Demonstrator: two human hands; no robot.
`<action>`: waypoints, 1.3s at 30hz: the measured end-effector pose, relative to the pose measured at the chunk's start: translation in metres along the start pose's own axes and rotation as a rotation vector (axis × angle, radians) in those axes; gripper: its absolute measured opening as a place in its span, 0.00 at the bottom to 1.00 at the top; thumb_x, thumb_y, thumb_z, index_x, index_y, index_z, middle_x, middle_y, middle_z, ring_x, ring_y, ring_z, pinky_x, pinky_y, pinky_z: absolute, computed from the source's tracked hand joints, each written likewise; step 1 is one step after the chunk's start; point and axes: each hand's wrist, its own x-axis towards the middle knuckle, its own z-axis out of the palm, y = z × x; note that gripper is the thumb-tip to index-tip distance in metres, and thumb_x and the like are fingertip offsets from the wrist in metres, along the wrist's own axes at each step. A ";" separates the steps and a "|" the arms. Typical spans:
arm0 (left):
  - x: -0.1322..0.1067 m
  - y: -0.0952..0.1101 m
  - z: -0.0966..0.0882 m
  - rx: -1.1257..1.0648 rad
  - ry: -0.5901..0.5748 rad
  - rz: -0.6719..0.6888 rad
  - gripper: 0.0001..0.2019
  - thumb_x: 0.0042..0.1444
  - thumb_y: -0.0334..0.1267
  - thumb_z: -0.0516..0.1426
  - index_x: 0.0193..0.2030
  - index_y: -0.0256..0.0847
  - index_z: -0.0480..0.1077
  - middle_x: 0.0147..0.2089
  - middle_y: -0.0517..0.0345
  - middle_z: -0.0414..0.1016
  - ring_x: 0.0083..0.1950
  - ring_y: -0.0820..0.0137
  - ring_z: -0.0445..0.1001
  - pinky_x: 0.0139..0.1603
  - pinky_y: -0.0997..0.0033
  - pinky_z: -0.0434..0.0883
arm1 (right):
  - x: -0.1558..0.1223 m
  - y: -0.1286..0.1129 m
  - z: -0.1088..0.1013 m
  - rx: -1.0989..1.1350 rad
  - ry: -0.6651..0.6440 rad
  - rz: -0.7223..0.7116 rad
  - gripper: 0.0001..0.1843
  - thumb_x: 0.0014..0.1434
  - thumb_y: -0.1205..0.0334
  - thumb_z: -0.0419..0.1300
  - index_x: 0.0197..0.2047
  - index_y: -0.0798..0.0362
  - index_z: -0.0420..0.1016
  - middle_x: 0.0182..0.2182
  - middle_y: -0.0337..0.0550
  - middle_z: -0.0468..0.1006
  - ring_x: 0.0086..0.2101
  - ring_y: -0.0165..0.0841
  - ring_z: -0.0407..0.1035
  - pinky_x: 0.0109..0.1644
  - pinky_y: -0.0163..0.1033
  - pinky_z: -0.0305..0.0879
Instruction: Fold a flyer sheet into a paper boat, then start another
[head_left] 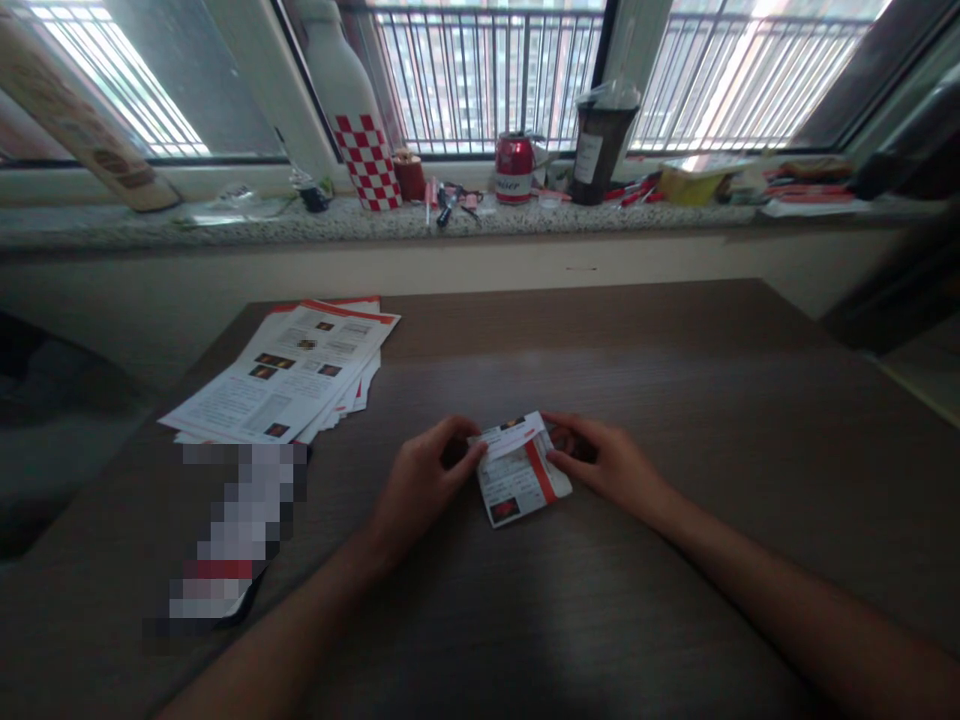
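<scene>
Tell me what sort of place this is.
Probably a room in a high-rise flat: a wooden table with a folded leaflet, by a barred window, its stone sill cluttered with a drink can and checked bottle.

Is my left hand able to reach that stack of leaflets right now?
Probably yes: bare table lies between the left hand and the stack of leaflets, though that hand is pinching the folded leaflet.

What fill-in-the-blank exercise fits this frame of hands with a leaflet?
1. The left hand and right hand both pinch the folded leaflet, which rests on the ____.
2. The stack of leaflets lies to the ____ of both hands.
3. The red can stands on the ____.
Missing words: table; left; windowsill.
</scene>
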 end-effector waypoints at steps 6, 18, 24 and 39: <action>0.002 -0.004 0.004 0.146 -0.022 0.124 0.04 0.66 0.38 0.61 0.46 0.43 0.75 0.45 0.54 0.77 0.44 0.62 0.78 0.43 0.62 0.75 | 0.002 0.004 0.002 -0.206 0.053 -0.083 0.22 0.66 0.62 0.66 0.63 0.45 0.76 0.45 0.45 0.83 0.41 0.38 0.76 0.47 0.44 0.73; 0.001 -0.004 0.013 0.244 -0.089 0.258 0.08 0.69 0.36 0.58 0.51 0.44 0.78 0.49 0.51 0.76 0.47 0.60 0.77 0.48 0.59 0.75 | 0.006 0.002 0.006 -0.272 0.031 -0.191 0.12 0.69 0.66 0.63 0.55 0.48 0.79 0.47 0.46 0.81 0.44 0.38 0.77 0.48 0.43 0.73; 0.000 0.002 0.012 0.288 -0.127 0.242 0.06 0.67 0.37 0.62 0.49 0.44 0.77 0.47 0.52 0.76 0.47 0.59 0.76 0.48 0.59 0.73 | 0.005 -0.005 0.009 -0.301 0.025 -0.196 0.09 0.72 0.64 0.61 0.52 0.50 0.79 0.44 0.46 0.82 0.43 0.37 0.77 0.48 0.43 0.72; 0.001 0.013 0.022 0.323 -0.070 0.134 0.05 0.69 0.39 0.61 0.47 0.44 0.76 0.47 0.55 0.77 0.47 0.61 0.77 0.44 0.63 0.71 | 0.006 -0.002 0.018 -0.371 0.052 -0.223 0.13 0.68 0.58 0.66 0.54 0.49 0.79 0.46 0.48 0.79 0.44 0.40 0.75 0.48 0.46 0.73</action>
